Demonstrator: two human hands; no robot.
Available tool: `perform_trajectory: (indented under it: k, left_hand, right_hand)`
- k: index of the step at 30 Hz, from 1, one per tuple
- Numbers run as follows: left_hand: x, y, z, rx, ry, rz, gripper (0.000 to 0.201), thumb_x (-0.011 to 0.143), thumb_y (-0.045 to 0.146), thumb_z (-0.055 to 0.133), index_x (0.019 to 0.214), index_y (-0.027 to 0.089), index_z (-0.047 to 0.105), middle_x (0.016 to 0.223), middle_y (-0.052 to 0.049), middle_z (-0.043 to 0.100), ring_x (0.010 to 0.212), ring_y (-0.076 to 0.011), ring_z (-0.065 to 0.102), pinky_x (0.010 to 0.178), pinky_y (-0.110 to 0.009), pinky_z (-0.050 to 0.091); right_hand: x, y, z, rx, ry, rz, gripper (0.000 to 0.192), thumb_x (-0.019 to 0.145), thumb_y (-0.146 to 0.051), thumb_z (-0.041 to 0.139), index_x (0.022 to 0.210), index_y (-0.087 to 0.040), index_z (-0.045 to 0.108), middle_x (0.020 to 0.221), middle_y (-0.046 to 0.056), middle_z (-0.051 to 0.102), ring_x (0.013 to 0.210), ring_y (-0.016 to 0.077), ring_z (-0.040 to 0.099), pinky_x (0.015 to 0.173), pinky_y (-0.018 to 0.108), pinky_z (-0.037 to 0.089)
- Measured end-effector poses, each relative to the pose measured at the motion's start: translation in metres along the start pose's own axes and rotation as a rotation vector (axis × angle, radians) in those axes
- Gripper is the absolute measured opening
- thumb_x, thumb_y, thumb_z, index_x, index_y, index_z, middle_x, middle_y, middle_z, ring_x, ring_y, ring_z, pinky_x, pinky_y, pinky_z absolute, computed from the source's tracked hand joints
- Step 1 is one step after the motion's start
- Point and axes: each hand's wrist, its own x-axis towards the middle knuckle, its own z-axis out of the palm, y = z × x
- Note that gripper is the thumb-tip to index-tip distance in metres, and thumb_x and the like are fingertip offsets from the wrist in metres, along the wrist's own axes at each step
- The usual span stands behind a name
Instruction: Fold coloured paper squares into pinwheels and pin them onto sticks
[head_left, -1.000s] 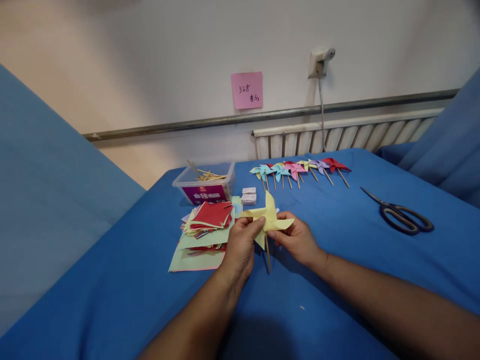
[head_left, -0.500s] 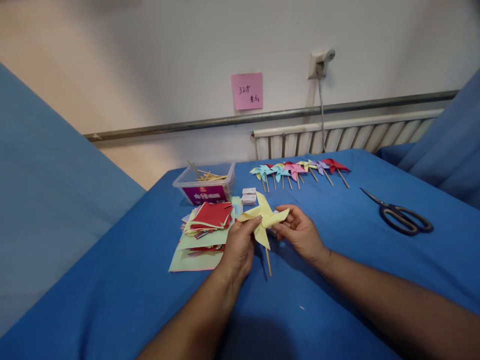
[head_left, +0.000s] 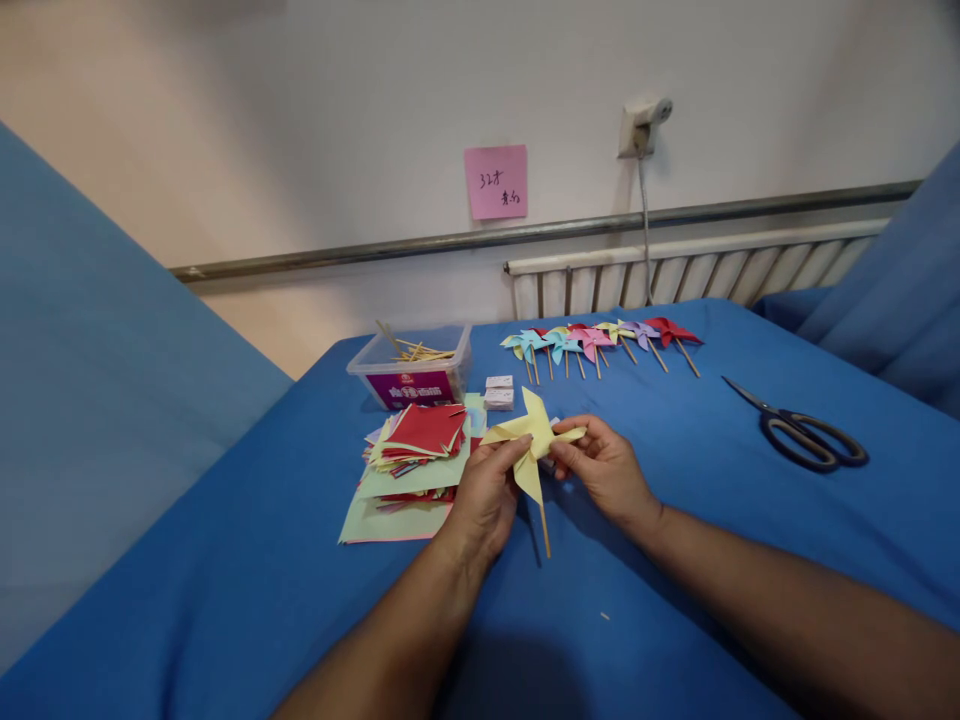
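Head view shows your left hand [head_left: 486,492] and right hand [head_left: 606,472] meeting over the blue cloth-covered table [head_left: 675,520], both on the pale yellow paper pinwheel on a thin wooden stick [head_left: 534,440]. Your left thumb and fingers pinch the left blade near the hub; your right fingertips close on the hub from the other side. The pinwheel sits just above the cloth, right of the loose stack of red, green and yellow paper squares [head_left: 412,455].

To do this well, keep the pinch light at the centre so the folded blades are not creased, and steady the stick rather than the paper.

The stick is the long axis: it runs from the hub down toward you, its free end tilted slightly right. The pinwheel's face is turned up and toward you.
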Motion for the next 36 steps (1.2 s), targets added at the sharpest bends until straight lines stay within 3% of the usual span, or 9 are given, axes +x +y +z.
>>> perform_trajectory:
  k: [4, 14, 23, 27, 32, 36]
  left_hand:
    - [0.0, 0.0, 0.001, 0.0, 0.017, -0.002, 0.033, 0.063, 0.025, 0.078, 0.091, 0.01, 0.072, 0.085, -0.01, 0.074, 0.074, -0.0205, 0.067, 0.069, -0.028, 0.048]
    - [0.001, -0.008, -0.001, -0.015, -0.004, -0.028, 0.024, 0.06, 0.021, 0.077, 0.081, 0.012, 0.069, 0.075, -0.007, 0.071, 0.065, -0.0169, 0.063, 0.065, -0.028, 0.047]
    - [-0.002, 0.001, 0.003, 0.014, 0.017, 0.025, 0.022, 0.064, 0.024, 0.073, 0.082, 0.011, 0.072, 0.078, -0.009, 0.072, 0.064, -0.0182, 0.063, 0.065, -0.029, 0.046]
    - [-0.002, 0.003, 0.005, 0.034, 0.056, 0.054, 0.022, 0.064, 0.023, 0.073, 0.082, 0.011, 0.072, 0.079, -0.009, 0.073, 0.065, -0.018, 0.064, 0.063, -0.028, 0.046]
    - [-0.002, 0.001, 0.004, 0.059, 0.026, 0.047, 0.022, 0.066, 0.025, 0.073, 0.082, 0.01, 0.073, 0.082, -0.01, 0.073, 0.067, -0.019, 0.065, 0.065, -0.029, 0.047]
    - [-0.001, 0.0, 0.002, 0.069, 0.058, 0.109, 0.024, 0.066, 0.024, 0.074, 0.088, 0.012, 0.073, 0.085, -0.009, 0.074, 0.071, -0.0184, 0.065, 0.07, -0.028, 0.048]
  right_hand:
    - [-0.002, 0.003, 0.001, 0.033, -0.045, -0.003, 0.046, 0.062, -0.035, 0.083, 0.097, -0.021, 0.056, 0.076, -0.001, 0.067, 0.062, 0.0125, 0.06, 0.059, 0.027, 0.05]
    - [0.0, 0.006, -0.001, 0.012, -0.026, 0.002, 0.032, 0.069, -0.041, 0.078, 0.08, -0.019, 0.057, 0.064, -0.003, 0.063, 0.053, 0.0109, 0.056, 0.053, 0.026, 0.047]
    - [-0.001, 0.006, -0.006, 0.089, -0.127, 0.054, 0.033, 0.078, -0.05, 0.068, 0.088, -0.019, 0.061, 0.072, 0.0, 0.066, 0.055, 0.0108, 0.058, 0.054, 0.025, 0.045]
    - [0.0, 0.005, -0.008, 0.096, -0.099, 0.032, 0.031, 0.08, -0.048, 0.067, 0.09, -0.019, 0.062, 0.069, -0.002, 0.064, 0.055, 0.0109, 0.058, 0.054, 0.024, 0.043]
    - [0.002, 0.002, -0.006, 0.115, -0.046, 0.067, 0.03, 0.078, -0.046, 0.07, 0.076, -0.018, 0.061, 0.063, -0.002, 0.062, 0.049, 0.0087, 0.053, 0.051, 0.023, 0.041]
    - [0.002, 0.001, -0.006, 0.179, -0.052, 0.095, 0.034, 0.081, -0.051, 0.065, 0.09, -0.018, 0.063, 0.072, 0.001, 0.065, 0.055, 0.0106, 0.057, 0.053, 0.024, 0.041]
